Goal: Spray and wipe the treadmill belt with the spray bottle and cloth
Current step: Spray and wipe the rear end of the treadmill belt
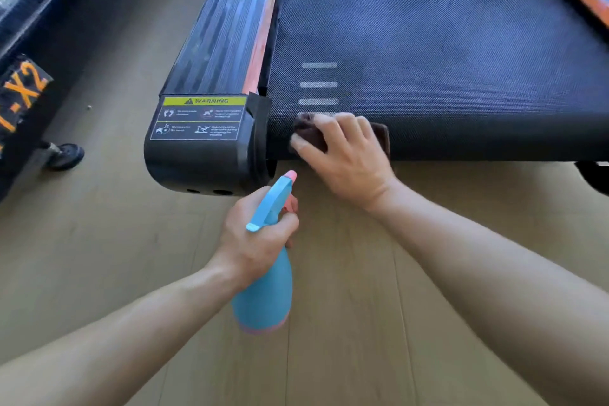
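The right hand (342, 155) pressed a dark brown cloth (308, 131), bunched under its curled fingers, onto the near left corner of the treadmill belt (428, 59), right where it rolled over the edge. The cloth sat close to the gap beside the end cap (204, 168), and I judged a leftward stroke could snag it there. The left hand (257, 237) was wrapped round the blue spray bottle (263, 300), held over the floor (379, 323) with its pink nozzle aimed towards the wiping hand, so a stray squeeze might wet knuckles, not belt. The belt looked dark, finely dimpled and white-striped.
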The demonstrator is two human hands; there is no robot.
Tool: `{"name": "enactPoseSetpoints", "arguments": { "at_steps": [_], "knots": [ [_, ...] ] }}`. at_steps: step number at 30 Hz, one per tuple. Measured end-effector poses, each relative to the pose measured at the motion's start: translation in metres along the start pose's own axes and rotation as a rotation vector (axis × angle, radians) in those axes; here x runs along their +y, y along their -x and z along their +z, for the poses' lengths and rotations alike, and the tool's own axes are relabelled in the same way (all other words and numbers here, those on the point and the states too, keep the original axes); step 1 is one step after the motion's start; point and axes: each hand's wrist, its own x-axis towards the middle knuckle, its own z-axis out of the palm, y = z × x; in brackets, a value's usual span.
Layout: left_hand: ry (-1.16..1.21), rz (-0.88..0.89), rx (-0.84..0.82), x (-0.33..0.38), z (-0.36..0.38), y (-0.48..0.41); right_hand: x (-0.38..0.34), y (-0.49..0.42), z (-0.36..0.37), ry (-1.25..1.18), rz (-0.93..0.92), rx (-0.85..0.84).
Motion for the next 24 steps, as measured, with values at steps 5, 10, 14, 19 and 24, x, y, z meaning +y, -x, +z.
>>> {"name": "enactPoseSetpoints", "arguments": {
  "at_steps": [5, 10, 14, 19, 24],
  "knots": [
    [0.008, -0.013, -0.02, -0.008, -0.006, -0.001, 0.059, 0.048, -0.029, 0.037, -0.196, -0.031],
    [0.017, -0.003, -0.031, -0.012, -0.014, 0.0, 0.038, 0.016, -0.017, 0.051, -0.234, -0.059],
    [0.012, 0.007, -0.042, -0.015, -0.016, 0.0, 0.021, 0.007, -0.007, 0.018, -0.148, -0.022],
    [-0.02, 0.016, -0.064, -0.014, -0.008, 0.002, 0.003, -0.021, -0.003, -0.059, -0.162, -0.03],
    [-0.004, -0.01, -0.051, -0.013, -0.011, 0.002, 0.033, 0.018, -0.018, -0.04, -0.159, -0.066]
  ]
}}
